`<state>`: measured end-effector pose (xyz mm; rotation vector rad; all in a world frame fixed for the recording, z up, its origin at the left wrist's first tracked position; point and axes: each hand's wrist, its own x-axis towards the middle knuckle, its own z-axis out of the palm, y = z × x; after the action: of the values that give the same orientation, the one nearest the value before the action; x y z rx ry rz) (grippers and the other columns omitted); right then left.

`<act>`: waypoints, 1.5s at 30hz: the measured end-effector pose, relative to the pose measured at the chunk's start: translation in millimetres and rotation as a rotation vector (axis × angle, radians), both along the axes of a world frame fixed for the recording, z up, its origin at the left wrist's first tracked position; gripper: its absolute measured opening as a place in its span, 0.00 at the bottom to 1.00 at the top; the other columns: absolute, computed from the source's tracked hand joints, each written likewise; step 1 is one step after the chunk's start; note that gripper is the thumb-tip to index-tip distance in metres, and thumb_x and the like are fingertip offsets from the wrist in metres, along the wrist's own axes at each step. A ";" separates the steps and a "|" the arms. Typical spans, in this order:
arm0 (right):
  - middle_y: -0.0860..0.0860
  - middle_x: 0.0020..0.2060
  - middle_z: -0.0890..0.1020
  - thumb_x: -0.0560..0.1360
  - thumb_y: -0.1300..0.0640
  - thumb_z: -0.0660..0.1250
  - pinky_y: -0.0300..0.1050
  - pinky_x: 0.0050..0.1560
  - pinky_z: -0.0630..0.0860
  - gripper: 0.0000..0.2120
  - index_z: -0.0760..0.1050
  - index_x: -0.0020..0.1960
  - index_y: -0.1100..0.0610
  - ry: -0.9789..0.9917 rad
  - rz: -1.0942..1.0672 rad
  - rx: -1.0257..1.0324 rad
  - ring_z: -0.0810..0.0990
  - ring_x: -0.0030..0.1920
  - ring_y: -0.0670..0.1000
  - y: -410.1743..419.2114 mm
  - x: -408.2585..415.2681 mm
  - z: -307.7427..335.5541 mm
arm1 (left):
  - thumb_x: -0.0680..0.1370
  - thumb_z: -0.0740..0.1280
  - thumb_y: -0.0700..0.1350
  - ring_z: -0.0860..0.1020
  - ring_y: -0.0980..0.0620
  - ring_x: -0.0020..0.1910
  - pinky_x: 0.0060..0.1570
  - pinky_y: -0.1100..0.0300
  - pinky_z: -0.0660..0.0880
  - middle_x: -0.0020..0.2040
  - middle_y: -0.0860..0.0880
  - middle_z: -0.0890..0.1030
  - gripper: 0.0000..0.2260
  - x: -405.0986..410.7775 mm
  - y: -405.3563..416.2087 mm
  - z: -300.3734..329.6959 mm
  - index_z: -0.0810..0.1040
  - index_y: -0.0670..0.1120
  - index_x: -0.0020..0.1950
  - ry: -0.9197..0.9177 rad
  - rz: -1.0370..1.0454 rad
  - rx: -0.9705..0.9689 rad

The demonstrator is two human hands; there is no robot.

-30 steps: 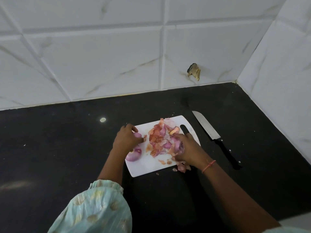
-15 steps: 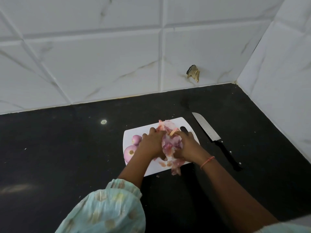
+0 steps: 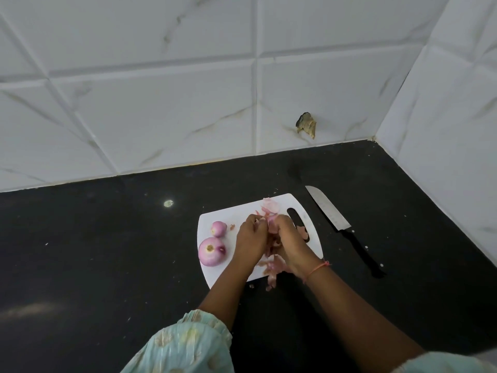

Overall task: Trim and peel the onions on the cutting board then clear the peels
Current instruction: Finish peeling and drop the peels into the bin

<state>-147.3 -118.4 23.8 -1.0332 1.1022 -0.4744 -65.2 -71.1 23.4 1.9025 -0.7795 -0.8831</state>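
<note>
No readable text, labels or numbers anywhere; the knife [image 3: 339,223] blade showed only faint markings, too small to make out.

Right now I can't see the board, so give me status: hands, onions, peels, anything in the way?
Left hand and right hand bunch peels. Two peeled onions on board. Knife aside.

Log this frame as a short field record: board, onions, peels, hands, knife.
board: white cutting board on black counter
onions: small onion and large onion, peeled, at the board's left edge
peels: onion peels bunched between both hands, a few loose
left hand: gathering peels
right hand: gathering peels
knife: on counter right of board, untouched
</note>
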 end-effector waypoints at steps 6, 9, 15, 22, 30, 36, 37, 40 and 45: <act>0.51 0.44 0.84 0.80 0.45 0.61 0.49 0.52 0.79 0.15 0.77 0.51 0.56 -0.041 -0.242 -0.408 0.84 0.48 0.49 25.2 7.6 8.9 | 0.87 0.53 0.48 0.77 0.57 0.41 0.40 0.70 0.72 0.41 0.50 0.78 0.15 -32.1 4.9 22.6 0.73 0.45 0.46 0.208 0.265 -0.205; 0.51 0.44 0.83 0.81 0.48 0.61 0.50 0.53 0.79 0.12 0.76 0.50 0.56 -0.020 -0.293 -0.489 0.82 0.48 0.48 31.2 -0.7 15.6 | 0.87 0.54 0.48 0.76 0.59 0.43 0.43 0.67 0.74 0.47 0.53 0.77 0.09 -38.4 11.5 31.7 0.72 0.47 0.54 0.238 0.156 -0.222; 0.51 0.44 0.83 0.81 0.50 0.63 0.46 0.48 0.80 0.07 0.75 0.49 0.52 -0.046 -0.423 -0.495 0.83 0.46 0.49 39.2 -33.7 20.4 | 0.86 0.57 0.48 0.79 0.62 0.41 0.43 0.65 0.75 0.44 0.53 0.81 0.09 -73.0 18.2 47.6 0.75 0.51 0.50 0.299 0.110 -0.247; 0.49 0.38 0.82 0.81 0.54 0.63 0.39 0.41 0.77 0.10 0.76 0.50 0.61 -0.030 -0.691 -0.537 0.81 0.41 0.47 51.2 -128.4 32.5 | 0.84 0.60 0.49 0.83 0.54 0.46 0.49 0.57 0.79 0.47 0.48 0.83 0.10 -164.8 19.1 53.8 0.78 0.46 0.54 0.473 -0.116 -0.217; 0.50 0.33 0.78 0.81 0.59 0.62 0.33 0.34 0.72 0.09 0.76 0.45 0.62 0.174 -1.157 -0.542 0.76 0.33 0.41 111.6 -256.6 16.9 | 0.85 0.61 0.47 0.83 0.50 0.46 0.47 0.58 0.80 0.49 0.44 0.84 0.11 -295.1 60.8 27.4 0.78 0.42 0.55 0.572 -0.487 -0.076; 0.52 0.31 0.73 0.81 0.66 0.59 0.32 0.33 0.69 0.11 0.70 0.39 0.62 0.210 -1.343 -0.402 0.72 0.30 0.40 174.9 -322.8 -37.5 | 0.85 0.60 0.42 0.81 0.52 0.45 0.43 0.67 0.76 0.47 0.42 0.81 0.11 -364.8 114.9 -29.7 0.77 0.35 0.54 0.516 -0.649 0.106; 0.52 0.31 0.72 0.81 0.67 0.59 0.31 0.33 0.68 0.11 0.70 0.39 0.63 0.235 -1.360 -0.376 0.71 0.29 0.39 187.4 -333.7 -55.6 | 0.85 0.60 0.42 0.80 0.53 0.44 0.43 0.68 0.76 0.46 0.44 0.81 0.11 -375.4 126.1 -47.9 0.77 0.36 0.54 0.500 -0.678 0.164; 0.51 0.32 0.74 0.80 0.67 0.60 0.33 0.35 0.69 0.10 0.71 0.40 0.64 0.320 -1.408 -0.202 0.73 0.29 0.37 211.2 -359.7 -118.1 | 0.84 0.61 0.41 0.80 0.48 0.48 0.48 0.60 0.76 0.46 0.45 0.81 0.08 -403.4 144.5 -110.5 0.78 0.40 0.52 0.486 -0.652 0.345; 0.56 0.38 0.80 0.80 0.61 0.60 0.45 0.41 0.71 0.10 0.77 0.47 0.67 0.317 -1.423 0.218 0.77 0.41 0.55 252.3 -391.6 -231.3 | 0.82 0.59 0.55 0.79 0.42 0.59 0.65 0.49 0.75 0.59 0.42 0.82 0.19 -442.6 185.6 -264.1 0.81 0.42 0.60 0.522 -0.577 0.726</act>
<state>-538.9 133.9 -207.5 0.0432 2.0421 -1.2846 -507.8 114.5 -240.7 1.8882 -0.7397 -2.1528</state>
